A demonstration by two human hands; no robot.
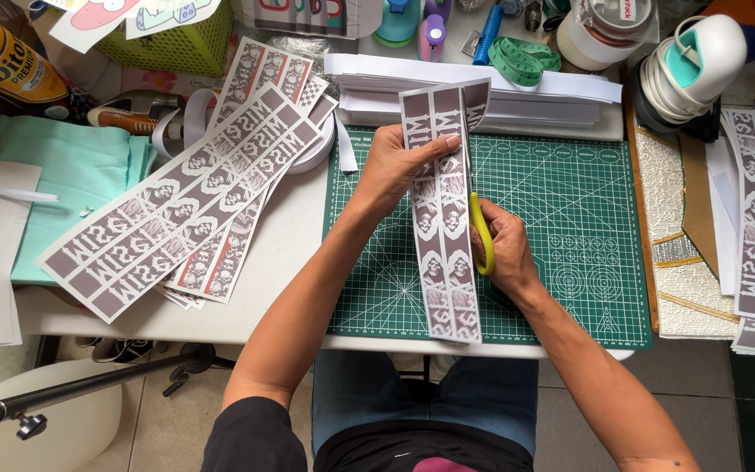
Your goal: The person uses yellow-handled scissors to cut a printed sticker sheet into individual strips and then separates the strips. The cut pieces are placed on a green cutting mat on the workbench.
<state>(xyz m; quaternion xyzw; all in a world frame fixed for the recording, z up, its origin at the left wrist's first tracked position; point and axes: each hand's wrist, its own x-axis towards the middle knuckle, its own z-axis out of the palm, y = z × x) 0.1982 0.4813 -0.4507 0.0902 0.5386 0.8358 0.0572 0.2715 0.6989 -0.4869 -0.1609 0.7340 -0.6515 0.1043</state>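
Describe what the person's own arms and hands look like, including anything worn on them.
Both arms are bare from the upper arm down. The left arm emerges from a short black sleeve at the shoulder; the right arm shows no sleeve in view. The left hand and right hand wear no gloves, and no rings, watch or bracelets are visible.

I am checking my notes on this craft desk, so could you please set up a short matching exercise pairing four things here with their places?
Things:
1. scissors
2. printed paper strip
3. measuring tape
4. stack of cut printed strips

Places:
A. coiled at the table's far edge, behind the white sheets
B. lying left of the green cutting mat
C. in the right hand
D. held at its top by the left hand

Pairs: 1-C, 2-D, 3-A, 4-B
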